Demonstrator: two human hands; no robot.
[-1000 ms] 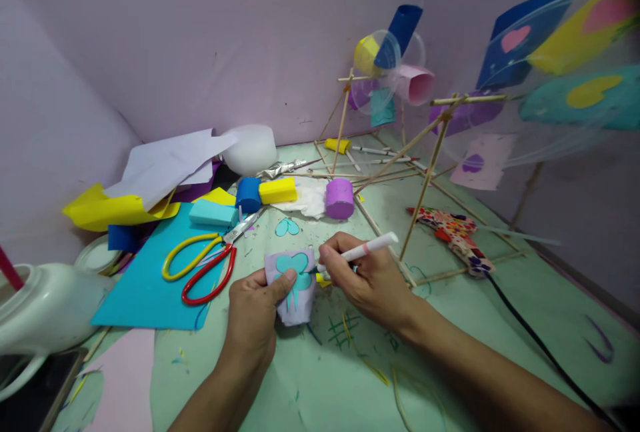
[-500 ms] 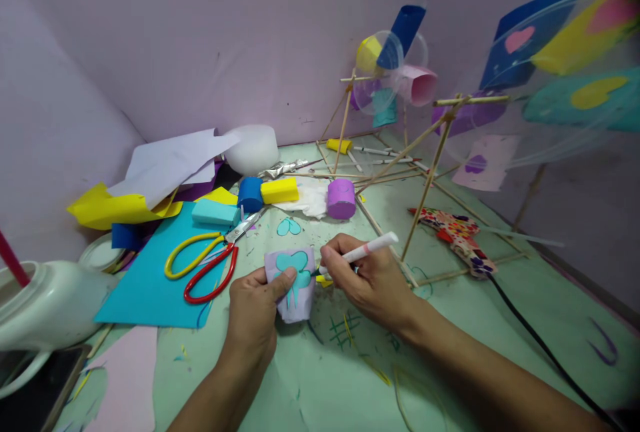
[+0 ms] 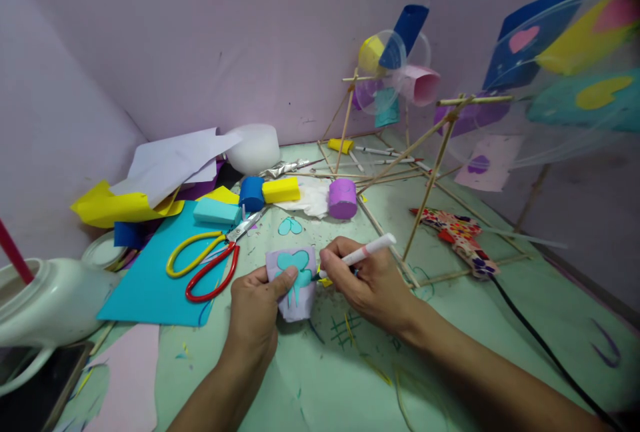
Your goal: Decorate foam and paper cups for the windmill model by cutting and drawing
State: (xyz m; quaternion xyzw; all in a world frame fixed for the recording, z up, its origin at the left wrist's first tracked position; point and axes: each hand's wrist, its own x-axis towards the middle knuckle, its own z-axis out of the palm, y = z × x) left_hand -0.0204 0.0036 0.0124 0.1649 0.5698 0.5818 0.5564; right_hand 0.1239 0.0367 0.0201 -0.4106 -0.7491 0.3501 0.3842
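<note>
My left hand [image 3: 257, 305] grips a small light purple paper piece [image 3: 299, 310], its thumb pressed on a teal flower-like shape [image 3: 293, 261] on the front. In my right hand [image 3: 360, 282] is a white marker [image 3: 369, 249] with a pink band, held like a pen. Its dark tip is at the right edge of the purple piece; whether it touches is too small to tell. Above the piece, two teal petal shapes [image 3: 290, 226] lie on the green table cover [image 3: 320, 379]. Scissors [image 3: 213, 272] with yellow and red handles rest on a blue sheet [image 3: 145, 292] to the left.
Stick frames [image 3: 425, 199] with clear wheels and paper cups stand at the right. A flower-patterned glue gun [image 3: 463, 235] trails a black cord. Blue, yellow and purple [image 3: 343, 199] paper rolls sit behind my hands. A white teapot-like vessel [image 3: 65, 299] is at left.
The marker and my right hand have shifted very slightly. The whole view has moved a little; both hands keep their holds.
</note>
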